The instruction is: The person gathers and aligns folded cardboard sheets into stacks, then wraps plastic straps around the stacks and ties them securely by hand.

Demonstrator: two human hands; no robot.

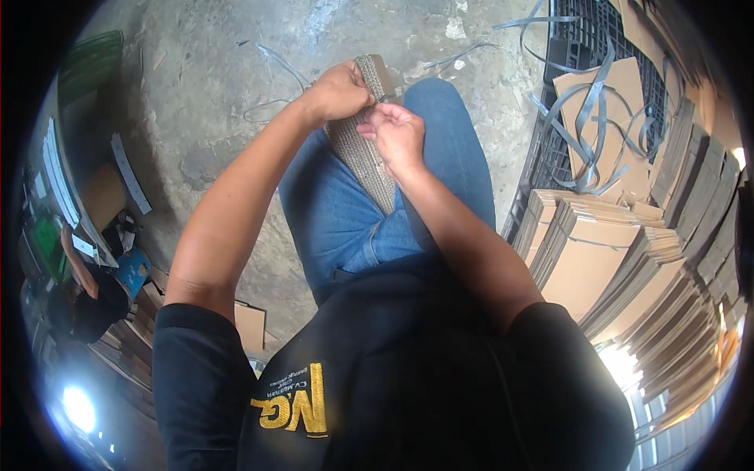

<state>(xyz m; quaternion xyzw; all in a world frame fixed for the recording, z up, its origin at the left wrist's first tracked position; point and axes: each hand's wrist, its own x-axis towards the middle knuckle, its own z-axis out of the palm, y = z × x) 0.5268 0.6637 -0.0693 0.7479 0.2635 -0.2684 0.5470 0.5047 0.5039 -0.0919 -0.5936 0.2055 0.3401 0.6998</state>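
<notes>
A bundle of corrugated cardboard sheets (361,153) stands between my knees, its fluted edges facing up. Over its far part, my left hand (342,93) is closed, with thumb and fingers pinched together at the top edge. My right hand (395,135) comes in from the other side, fingers curled, its fingertips almost meeting those of the left. A small dark piece, perhaps strap, shows between the fingertips, but I cannot make out what either hand pinches.
Loose grey plastic strapping (585,129) lies tangled over a cardboard sheet and black pallet (577,35) on the right. Stacked flat cardboard (589,243) stands nearer on that side. At far left is another person's arm (78,263). Strap pieces lie on the concrete floor (204,94).
</notes>
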